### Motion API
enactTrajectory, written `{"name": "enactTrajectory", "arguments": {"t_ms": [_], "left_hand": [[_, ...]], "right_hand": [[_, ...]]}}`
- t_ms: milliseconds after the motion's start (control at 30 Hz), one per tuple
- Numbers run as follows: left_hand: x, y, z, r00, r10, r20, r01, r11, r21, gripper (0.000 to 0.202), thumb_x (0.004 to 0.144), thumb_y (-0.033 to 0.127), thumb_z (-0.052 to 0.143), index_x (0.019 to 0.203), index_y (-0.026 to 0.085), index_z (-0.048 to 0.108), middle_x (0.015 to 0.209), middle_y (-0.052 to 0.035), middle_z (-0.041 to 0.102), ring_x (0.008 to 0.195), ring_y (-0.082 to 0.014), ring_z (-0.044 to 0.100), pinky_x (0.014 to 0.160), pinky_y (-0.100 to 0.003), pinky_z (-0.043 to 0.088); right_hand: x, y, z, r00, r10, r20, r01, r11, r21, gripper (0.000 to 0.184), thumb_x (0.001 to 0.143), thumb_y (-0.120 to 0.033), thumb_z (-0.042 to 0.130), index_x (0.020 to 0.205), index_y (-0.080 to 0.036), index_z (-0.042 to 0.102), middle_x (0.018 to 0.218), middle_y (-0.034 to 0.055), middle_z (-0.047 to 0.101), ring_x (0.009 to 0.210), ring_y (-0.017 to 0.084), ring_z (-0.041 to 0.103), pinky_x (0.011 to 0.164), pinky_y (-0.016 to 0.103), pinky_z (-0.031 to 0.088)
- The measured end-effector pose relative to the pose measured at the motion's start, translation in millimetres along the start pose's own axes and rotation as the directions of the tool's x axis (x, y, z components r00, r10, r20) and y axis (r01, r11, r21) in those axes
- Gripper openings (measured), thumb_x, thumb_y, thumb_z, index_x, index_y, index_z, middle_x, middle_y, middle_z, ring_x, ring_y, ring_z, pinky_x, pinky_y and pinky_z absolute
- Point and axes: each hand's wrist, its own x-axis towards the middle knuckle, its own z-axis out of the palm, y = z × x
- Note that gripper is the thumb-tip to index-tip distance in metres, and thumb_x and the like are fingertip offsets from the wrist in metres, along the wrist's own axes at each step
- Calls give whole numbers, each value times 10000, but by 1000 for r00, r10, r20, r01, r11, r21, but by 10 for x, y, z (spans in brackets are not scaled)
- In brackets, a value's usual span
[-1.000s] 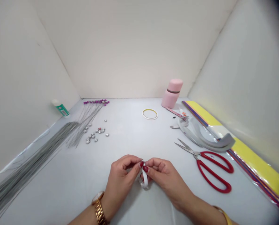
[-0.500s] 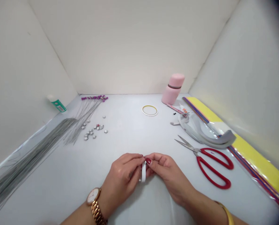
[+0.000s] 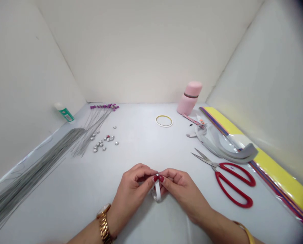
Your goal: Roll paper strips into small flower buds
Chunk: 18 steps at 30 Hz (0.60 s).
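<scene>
A narrow white paper strip (image 3: 158,192) hangs in a curl between my two hands, low in the middle of the head view. My left hand (image 3: 138,184) pinches the top of the strip with its thumb bent in against the fingers. From the other side my right hand (image 3: 179,186) grips the same top end, its thumb tip close beside the left thumb. What sits right under the fingertips is hidden. Left of the hands lie several small silvery folded stars (image 3: 98,145), one group with a red one (image 3: 108,136) among them.
On the left are a bundle of grey wires (image 3: 47,154), purple-tipped stems (image 3: 104,107) and a green-labelled tube (image 3: 66,114). A tape roll (image 3: 164,126) lies behind. Rightward are red-handled scissors (image 3: 236,169), curled grey-white strips (image 3: 225,152), a pink bottle (image 3: 189,98) and packaged coloured paper (image 3: 276,169).
My left thumb has come up beside the right thumb at the top of the strip. The hanging loop of the strip shows more and has shifted slightly right.
</scene>
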Motion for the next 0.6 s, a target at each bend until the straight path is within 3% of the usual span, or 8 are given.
{"name": "enactTrajectory", "arguments": {"t_ms": [167, 333, 400, 600], "left_hand": [[-15, 12, 23, 996, -90, -23, 89, 994, -61, 115, 763, 233, 575, 739, 162, 662, 734, -50, 660, 693, -164, 599, 640, -244, 462], [-28, 2, 72, 969, -245, 18, 236, 910, -340, 117, 774, 255, 555, 769, 146, 598, 607, -30, 653, 575, -153, 606, 586, -258, 471], [-27, -15, 87, 968, -249, -3, 232, 905, -357, 125, 774, 258, 550, 782, 139, 589, 576, -24, 640, 568, -156, 607, 576, -261, 468], [-47, -30, 102, 985, -94, -142, 72, 986, -151, 147, 773, 274, 540, 791, 146, 610, 683, -40, 653, 610, -158, 603, 596, -270, 480]], "right_hand": [[-4, 39, -14, 999, -8, -36, 7, 1000, -19, 250, 738, -362, 623, 687, -117, 626, 550, -10, 592, 513, 76, 497, 521, 185, 380], [-21, 46, -4, 1000, -2, 26, 1, 1000, 14, 250, 728, -373, 628, 724, -124, 613, 586, 10, 626, 525, 90, 521, 539, 206, 376], [-28, 35, 9, 999, 3, 47, -4, 1000, 19, 234, 713, -353, 646, 733, -123, 611, 617, 25, 643, 551, 105, 551, 572, 227, 395], [-40, 25, 28, 1000, -6, 24, 4, 997, 82, 224, 694, -330, 663, 728, -117, 603, 588, 17, 642, 528, 107, 566, 574, 237, 396]]}}
